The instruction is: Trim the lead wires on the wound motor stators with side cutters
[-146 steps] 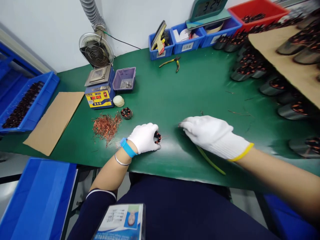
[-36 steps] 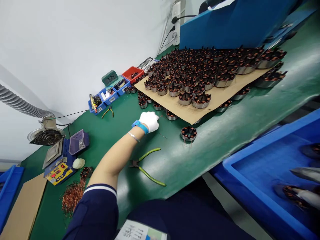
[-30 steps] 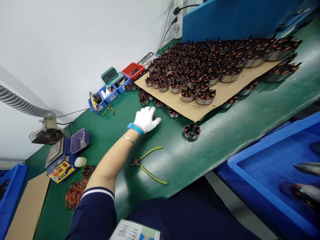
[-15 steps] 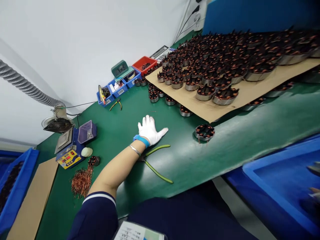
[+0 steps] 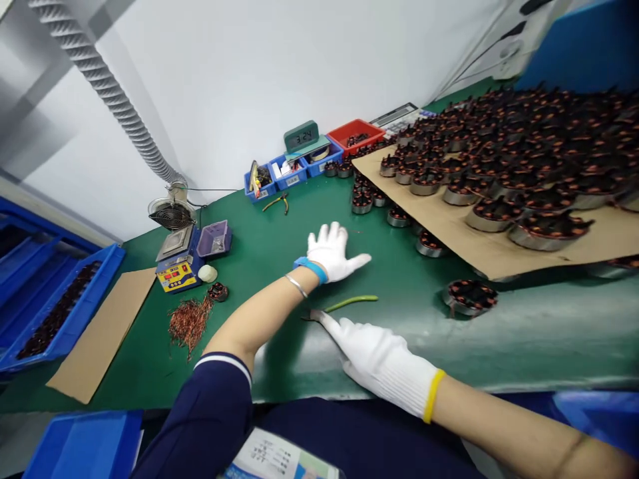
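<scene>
My left hand, in a white glove with a blue wristband, rests on the green tabletop with its fingers spread. It holds nothing. Just below it lies a pair of green-handled pliers. My right hand, in a white glove with a yellow cuff, is closed over the pliers, its index finger along them toward the pivot. One handle shows, while the other is hidden under this hand. A single copper-wound stator sits to the right on the table.
Many stators stand on a cardboard sheet at right, with more beneath. Copper wire scraps and a stator lie left, near a blue-and-yellow device and purple bin. Small cutters lie before blue bins.
My right hand has come in from the right and closed on the pliers. My left hand stays spread on the table. The view has turned left.
</scene>
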A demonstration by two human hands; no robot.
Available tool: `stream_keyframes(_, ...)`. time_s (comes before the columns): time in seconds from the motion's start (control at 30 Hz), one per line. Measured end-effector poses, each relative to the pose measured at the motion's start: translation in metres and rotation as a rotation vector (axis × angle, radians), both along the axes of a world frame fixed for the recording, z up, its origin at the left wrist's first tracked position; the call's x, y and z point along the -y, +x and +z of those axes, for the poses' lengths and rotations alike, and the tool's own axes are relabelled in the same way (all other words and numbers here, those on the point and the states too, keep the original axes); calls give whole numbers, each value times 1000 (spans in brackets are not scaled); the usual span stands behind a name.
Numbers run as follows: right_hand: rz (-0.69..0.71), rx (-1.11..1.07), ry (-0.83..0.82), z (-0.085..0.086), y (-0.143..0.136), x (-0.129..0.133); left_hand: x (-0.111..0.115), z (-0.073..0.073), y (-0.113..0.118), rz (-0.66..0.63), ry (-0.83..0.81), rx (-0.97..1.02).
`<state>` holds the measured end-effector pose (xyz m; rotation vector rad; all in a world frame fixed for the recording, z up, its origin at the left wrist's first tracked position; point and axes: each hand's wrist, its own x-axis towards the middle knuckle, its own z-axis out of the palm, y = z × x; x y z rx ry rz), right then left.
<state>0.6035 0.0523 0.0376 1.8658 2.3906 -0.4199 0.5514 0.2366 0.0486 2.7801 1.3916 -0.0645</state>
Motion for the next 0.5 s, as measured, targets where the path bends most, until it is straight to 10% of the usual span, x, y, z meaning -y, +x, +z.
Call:
stream_keyframes(0.13, -103, -31, 48, -29, 27, 14, -16, -20, 41, -176, 18, 30)
stream_keyframes(0.27, -218, -40, 32, -46, 54, 17, -29, -31, 60, -63, -69, 97)
stream_keyframes(0.5, -302, -119, 100, -57, 73, 20, 11, -31, -10, 218, -119, 119)
